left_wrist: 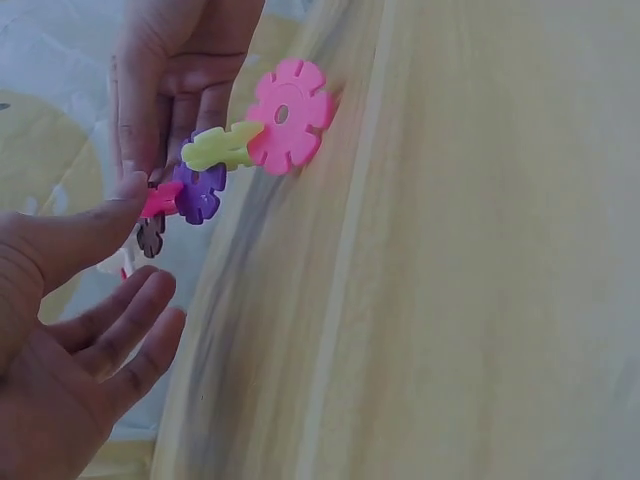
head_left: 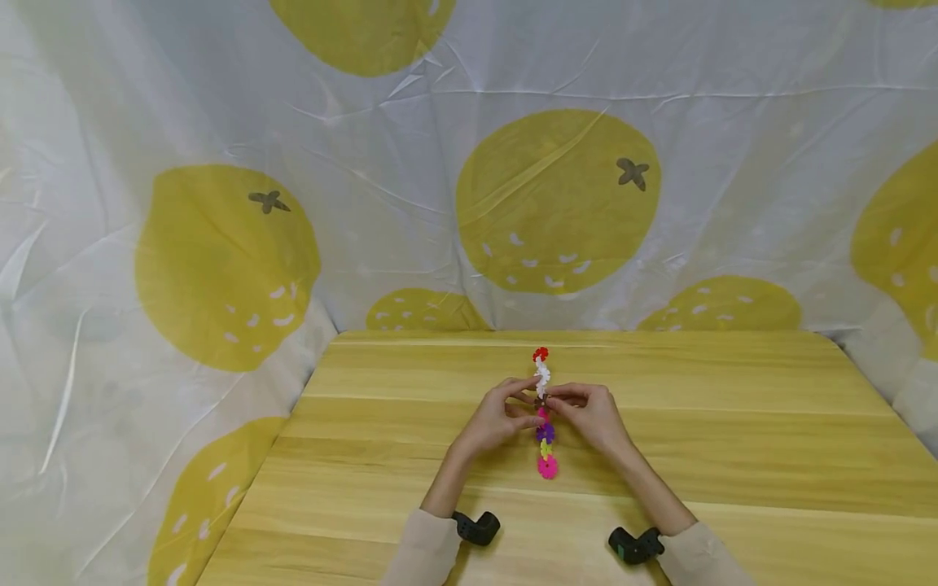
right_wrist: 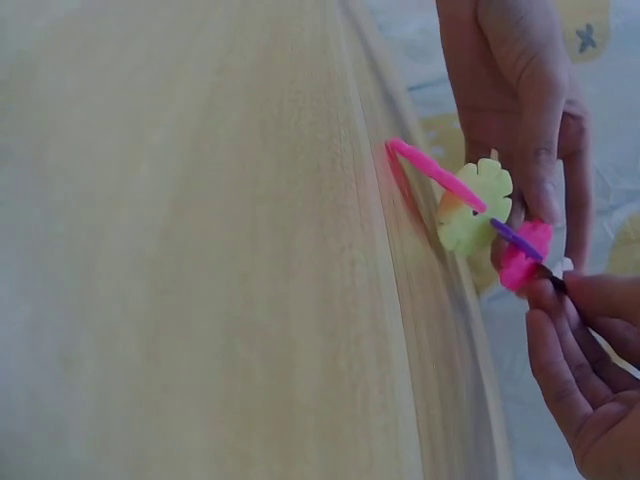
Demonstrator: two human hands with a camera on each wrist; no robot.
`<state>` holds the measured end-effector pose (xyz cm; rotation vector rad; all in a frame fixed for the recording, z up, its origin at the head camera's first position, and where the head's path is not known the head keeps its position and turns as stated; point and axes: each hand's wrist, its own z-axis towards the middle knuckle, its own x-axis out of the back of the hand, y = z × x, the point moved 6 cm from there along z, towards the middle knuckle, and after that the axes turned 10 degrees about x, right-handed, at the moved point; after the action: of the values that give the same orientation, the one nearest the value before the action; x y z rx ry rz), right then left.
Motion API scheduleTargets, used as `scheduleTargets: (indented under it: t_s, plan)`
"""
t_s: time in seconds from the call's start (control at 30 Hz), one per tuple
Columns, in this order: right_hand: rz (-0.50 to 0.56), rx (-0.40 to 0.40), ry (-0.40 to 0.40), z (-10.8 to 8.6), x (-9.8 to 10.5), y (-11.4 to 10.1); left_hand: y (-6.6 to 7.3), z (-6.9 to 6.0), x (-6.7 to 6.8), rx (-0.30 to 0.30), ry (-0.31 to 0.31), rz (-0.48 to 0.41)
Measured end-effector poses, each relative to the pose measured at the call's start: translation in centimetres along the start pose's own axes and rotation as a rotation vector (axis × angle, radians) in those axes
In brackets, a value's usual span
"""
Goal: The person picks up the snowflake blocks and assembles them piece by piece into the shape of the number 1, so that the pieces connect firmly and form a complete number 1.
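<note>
A row of interlocking flower-shaped plastic discs runs away from me over the table. From far to near I see a red disc (head_left: 541, 354), white discs (head_left: 542, 373), a brown disc (head_left: 541, 402), a small pink disc (right_wrist: 525, 258), a purple disc (left_wrist: 201, 193), a yellow-green disc (right_wrist: 476, 207) and a larger pink disc (left_wrist: 290, 117) at the near end. My left hand (head_left: 489, 422) holds the row from the left, its thumb on the small pink disc and fingertips by the white ones. From the right, my right hand (head_left: 597, 417) pinches the brown disc between thumb and finger.
The wooden table (head_left: 366, 464) spreads beneath both hands. Behind it hangs a pale cloth (head_left: 396, 203) printed with yellow fruit. Black wrist cameras, one on the left (head_left: 479, 529) and one on the right (head_left: 633, 545), jut inward near the sleeves.
</note>
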<state>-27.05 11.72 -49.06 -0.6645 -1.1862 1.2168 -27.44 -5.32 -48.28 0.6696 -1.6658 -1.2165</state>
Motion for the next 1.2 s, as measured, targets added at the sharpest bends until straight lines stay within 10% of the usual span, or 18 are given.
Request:
scheduleTargets:
  t_s: [1.2]
  plan:
    - [0.044,-0.113,-0.046,-0.5,-1.0,1.5,-0.7,0.4,-0.5,0.031,0.021,0.319]
